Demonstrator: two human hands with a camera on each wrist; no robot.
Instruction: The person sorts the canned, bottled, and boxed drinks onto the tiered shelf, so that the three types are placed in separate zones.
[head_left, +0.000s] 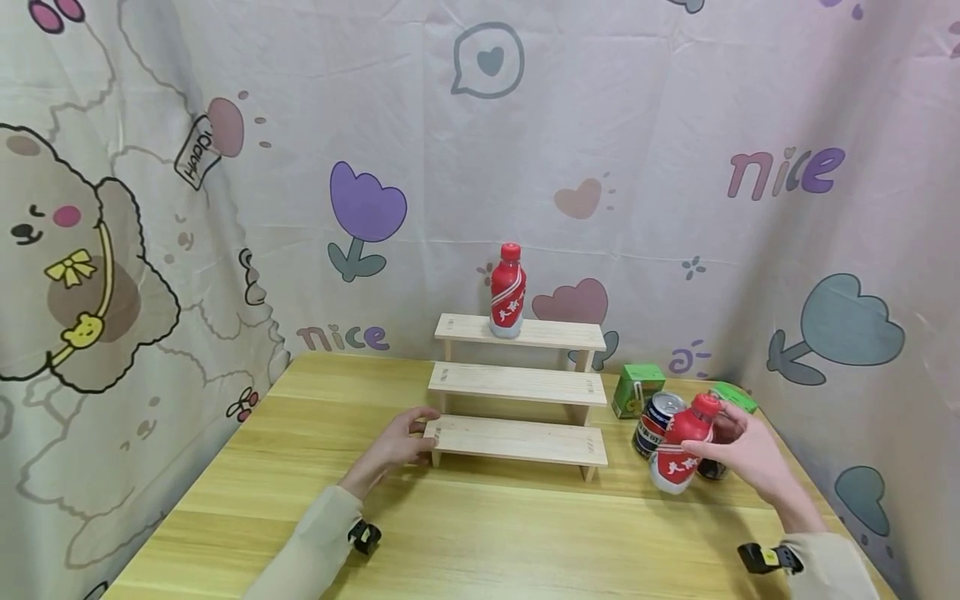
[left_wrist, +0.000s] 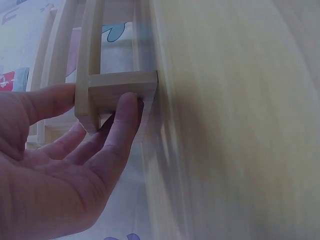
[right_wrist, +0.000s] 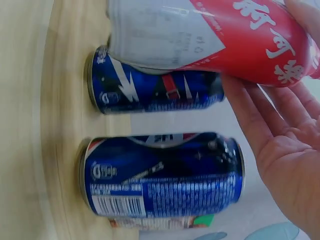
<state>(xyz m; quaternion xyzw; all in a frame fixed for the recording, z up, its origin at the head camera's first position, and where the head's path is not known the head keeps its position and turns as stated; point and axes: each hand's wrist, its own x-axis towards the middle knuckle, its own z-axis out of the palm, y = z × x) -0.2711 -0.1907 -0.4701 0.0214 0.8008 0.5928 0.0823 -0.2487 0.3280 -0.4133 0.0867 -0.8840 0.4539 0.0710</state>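
Right hand [head_left: 738, 442] grasps red bottle [head_left: 681, 450] by upper part, tilted, right of wooden rack [head_left: 517, 382] and near dark blue cans [right_wrist: 165, 175]. Left hand [head_left: 397, 442] pinches left end of rack's lowest step [head_left: 517, 438]. Second red bottle [head_left: 507, 292] stands upright on top step [head_left: 562, 332] (left of its middle). Green carton [head_left: 637, 388] sits on table [head_left: 525, 533], behind cans, near rack's right side.
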